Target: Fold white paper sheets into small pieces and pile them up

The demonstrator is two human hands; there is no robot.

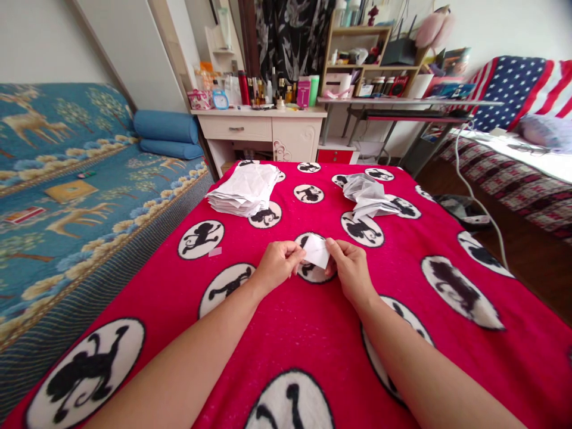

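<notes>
Two hands hold one small white paper (317,251) above the red cloth (277,351).
The fingers of the left hand (277,263) pinch its left edge; those of the right hand (353,268) are closed on its right edge. From where I stand, this piece seems in the middle of the work, not finished. Farther off, at the left, lies a paper stack (245,187); at the right, a loose paper heap (369,196). Which one is done and which one is left, I cannot tell. Some right fingertips are hidden behind the paper, its folds are hard to see, and both forearms are cut off below.
</notes>
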